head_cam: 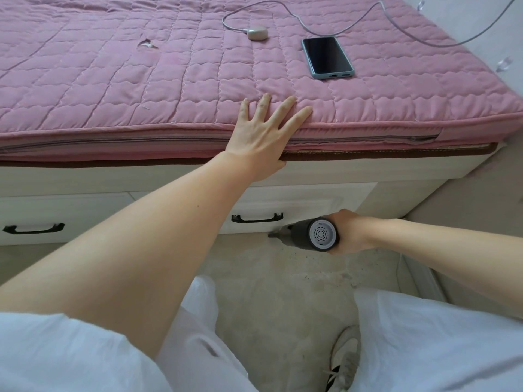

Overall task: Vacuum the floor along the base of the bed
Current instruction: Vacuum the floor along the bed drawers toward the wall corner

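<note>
Fingers (343,219) of my right hand (349,233) wrap the vacuum (308,234), nozzle aimed at nine o'clock along the bed base (325,190); left hand (261,134) spread on the mattress (141,80).

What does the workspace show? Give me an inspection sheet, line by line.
Surface: pale floor with dark specks near the bed base.
Job's things: handheld vacuum, nozzle at the foot of the drawer front.
Clutter: phone and small white device on the pink quilt.
Grippers: left hand flat on the mattress edge, fingers spread; right hand grips the vacuum.
Cables: white cable across the quilt.
Surroundings: black drawer handles; shoe.
</note>
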The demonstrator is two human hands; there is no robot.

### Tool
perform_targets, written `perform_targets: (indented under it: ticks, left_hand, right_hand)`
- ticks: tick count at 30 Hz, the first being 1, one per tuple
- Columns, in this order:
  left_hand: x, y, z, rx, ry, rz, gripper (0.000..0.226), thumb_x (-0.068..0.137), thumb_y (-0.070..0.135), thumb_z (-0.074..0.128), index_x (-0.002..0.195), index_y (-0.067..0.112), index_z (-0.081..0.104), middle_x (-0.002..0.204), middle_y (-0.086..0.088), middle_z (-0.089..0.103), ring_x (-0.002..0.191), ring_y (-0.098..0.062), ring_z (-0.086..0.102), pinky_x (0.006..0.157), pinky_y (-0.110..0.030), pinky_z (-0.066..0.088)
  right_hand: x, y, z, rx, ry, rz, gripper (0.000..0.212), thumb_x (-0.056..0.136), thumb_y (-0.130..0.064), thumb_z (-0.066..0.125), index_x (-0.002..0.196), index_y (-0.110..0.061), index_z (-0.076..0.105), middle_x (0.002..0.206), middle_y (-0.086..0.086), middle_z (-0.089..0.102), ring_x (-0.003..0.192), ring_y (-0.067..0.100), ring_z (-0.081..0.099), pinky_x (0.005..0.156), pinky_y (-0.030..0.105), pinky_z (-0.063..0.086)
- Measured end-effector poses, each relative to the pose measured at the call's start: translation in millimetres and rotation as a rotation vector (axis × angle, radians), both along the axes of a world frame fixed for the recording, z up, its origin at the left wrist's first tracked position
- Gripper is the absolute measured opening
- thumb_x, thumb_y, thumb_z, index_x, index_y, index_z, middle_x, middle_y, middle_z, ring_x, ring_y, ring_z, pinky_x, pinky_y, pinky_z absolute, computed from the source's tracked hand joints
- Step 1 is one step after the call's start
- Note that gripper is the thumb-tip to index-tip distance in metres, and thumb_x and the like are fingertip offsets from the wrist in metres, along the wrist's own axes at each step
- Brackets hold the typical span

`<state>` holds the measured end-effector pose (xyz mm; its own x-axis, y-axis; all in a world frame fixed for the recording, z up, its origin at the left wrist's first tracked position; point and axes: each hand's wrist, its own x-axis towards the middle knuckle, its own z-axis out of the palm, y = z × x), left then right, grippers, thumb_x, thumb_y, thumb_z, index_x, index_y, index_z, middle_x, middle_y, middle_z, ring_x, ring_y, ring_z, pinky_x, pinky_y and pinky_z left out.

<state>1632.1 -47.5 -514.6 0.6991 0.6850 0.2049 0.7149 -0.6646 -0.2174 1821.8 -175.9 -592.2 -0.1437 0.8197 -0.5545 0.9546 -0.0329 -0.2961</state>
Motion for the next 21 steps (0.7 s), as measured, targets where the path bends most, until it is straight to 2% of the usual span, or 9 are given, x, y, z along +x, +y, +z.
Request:
perform_targets:
  ticks: [10,18,21]
  left_hand:
    - [-0.2,0.1,0.4,-0.008,-0.002,-0.001,0.102,0.083,0.043,0.069,0.155,0.031,-0.002,0.163,-0.004,0.003,0.147,-0.042,0.008,0.115,-0.065,0.013]
    - [-0.2,-0.9,1.9,-0.018,-0.005,-0.003,0.101,0.083,0.041,0.069,0.155,0.031,-0.001,0.163,-0.004,0.004,0.147,-0.042,0.009,0.115,-0.065,0.013]
    - [-0.3,-1.2,2.5,-0.02,-0.003,-0.003,0.101,0.083,0.042,0.069,0.155,0.031,-0.001,0.163,-0.004,0.004,0.147,-0.042,0.008,0.115,-0.064,0.013]
  right_hand:
    - [-6.7,4.3,-2.9,0.0,0.002,0.026,0.044,0.075,-0.023,0.073,0.116,-0.026,0.056,0.105,-0.005,0.065,0.097,0.015,0.061,0.083,0.028,0.052]
    - [-14.7,7.6,-5.1,0.004,-0.019,0.055,0.044,0.074,-0.025,0.073,0.114,-0.023,0.056,0.109,-0.002,0.065,0.099,0.018,0.061,0.086,0.034,0.052]
    - [-17.2,8.5,-4.2,-0.004,-0.017,0.052,0.044,0.073,-0.025,0.073,0.113,-0.023,0.056,0.108,-0.003,0.065,0.099,0.017,0.061,0.086,0.033,0.052]
